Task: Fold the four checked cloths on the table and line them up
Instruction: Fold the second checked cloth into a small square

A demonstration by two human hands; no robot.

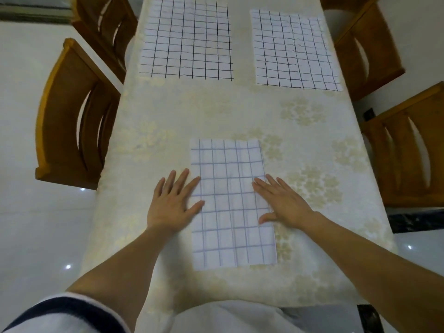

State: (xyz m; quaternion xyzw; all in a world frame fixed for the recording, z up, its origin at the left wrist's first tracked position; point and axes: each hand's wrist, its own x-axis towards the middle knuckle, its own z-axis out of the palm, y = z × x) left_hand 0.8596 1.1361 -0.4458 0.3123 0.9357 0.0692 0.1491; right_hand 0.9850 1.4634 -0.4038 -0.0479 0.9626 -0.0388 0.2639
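As the near cloth [230, 203] lay on the counter [312, 131], the left grip [171, 200] and right grip [282, 200], both released, rested flat on its side edges.

The near cloth [230, 200] touched by the left hand [171, 203] and the right hand [283, 200] was white with a faint blue-grey check. Beyond the hands, the far-left cloth [186, 37] and far-right cloth [295, 49] were white with bold black grids. The tablecloth [168, 116] under the hands was cream with pale gold blossoms.
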